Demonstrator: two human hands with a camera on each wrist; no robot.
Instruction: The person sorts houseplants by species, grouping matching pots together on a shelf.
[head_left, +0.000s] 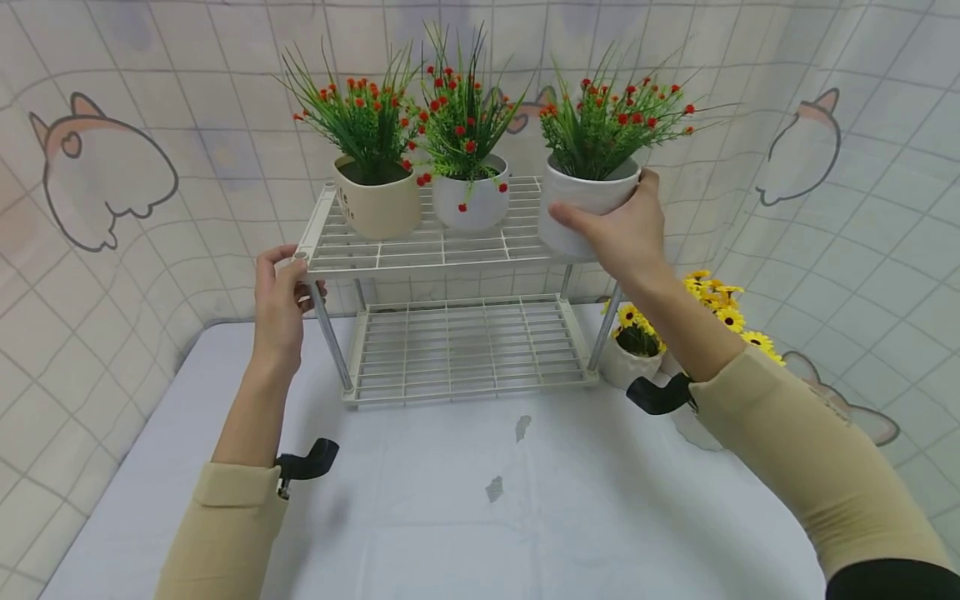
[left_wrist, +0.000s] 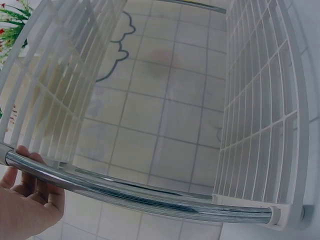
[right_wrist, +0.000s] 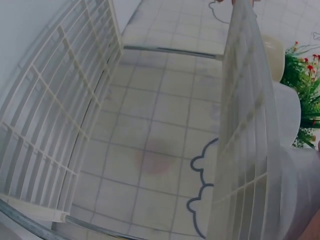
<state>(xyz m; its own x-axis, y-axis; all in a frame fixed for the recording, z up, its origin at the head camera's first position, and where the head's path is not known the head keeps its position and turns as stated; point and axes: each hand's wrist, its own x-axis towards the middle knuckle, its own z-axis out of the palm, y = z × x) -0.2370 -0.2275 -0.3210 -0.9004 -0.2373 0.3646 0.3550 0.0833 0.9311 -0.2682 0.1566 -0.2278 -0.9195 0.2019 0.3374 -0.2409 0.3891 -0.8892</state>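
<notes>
A two-tier white wire rack (head_left: 468,343) with metal posts stands on the table. My left hand (head_left: 277,312) holds its upper left front corner; in the left wrist view, the fingers (left_wrist: 37,187) curl behind the metal post (left_wrist: 140,200). At the right end of the top shelf, my right hand (head_left: 633,229) grips a white flowerpot (head_left: 573,200) of red flowers and grass, thumb in front. To its left on that shelf stand another white flowerpot (head_left: 468,204) and a cream flowerpot (head_left: 382,204), both with red-flowered plants.
Behind the right forearm, a small white pot (head_left: 628,367) with yellow flowers (head_left: 716,302) stands on the table beside the rack. A white cloth (head_left: 450,517) covers the table. Tile-patterned hangings (head_left: 97,350) with cartoon animals surround the back and sides.
</notes>
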